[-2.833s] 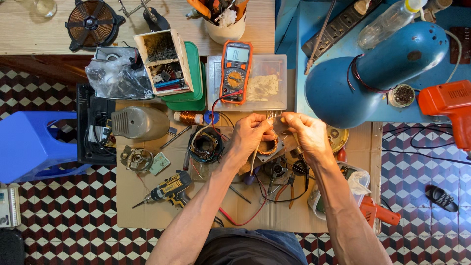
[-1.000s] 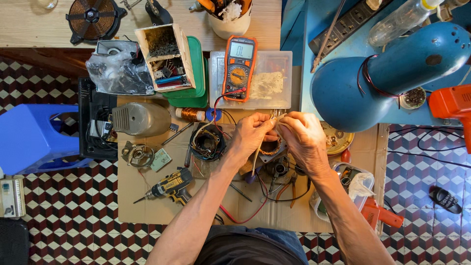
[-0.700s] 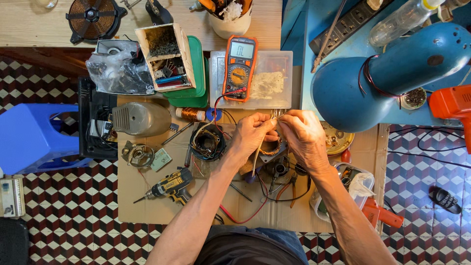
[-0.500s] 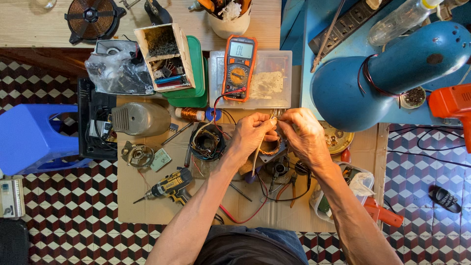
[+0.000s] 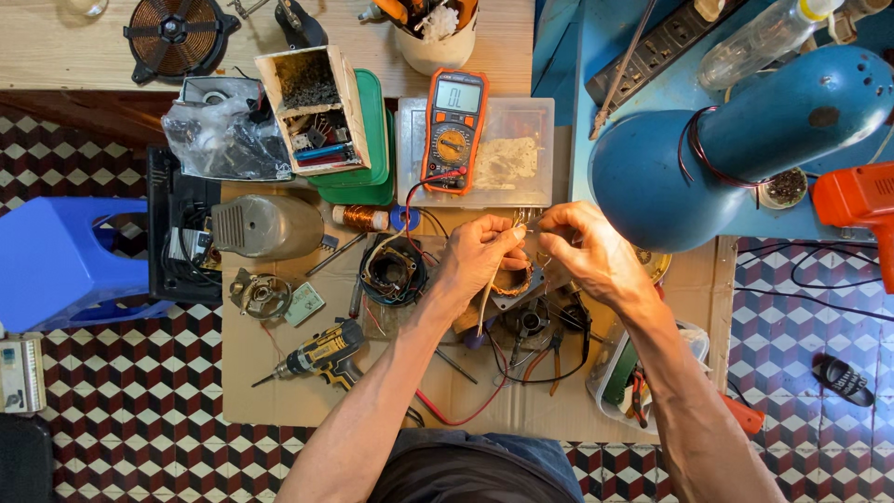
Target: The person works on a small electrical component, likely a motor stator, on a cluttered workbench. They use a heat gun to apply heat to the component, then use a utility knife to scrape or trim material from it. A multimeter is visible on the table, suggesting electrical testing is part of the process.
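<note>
Your left hand [image 5: 480, 256] pinches a thin pale stick [image 5: 486, 303]; your right hand [image 5: 587, 251], at three o'clock of it, is curled, its grip hidden. Both hands cover most of the copper-wound motor part [image 5: 512, 282].

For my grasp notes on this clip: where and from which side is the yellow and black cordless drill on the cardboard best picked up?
Take the cordless drill by its handle, the stub angling toward the near edge of the cardboard, coming from above on the person's left. It lies flat on its side, bit pointing left, with bare cardboard around the handle. Both hands are busy elsewhere.
</note>
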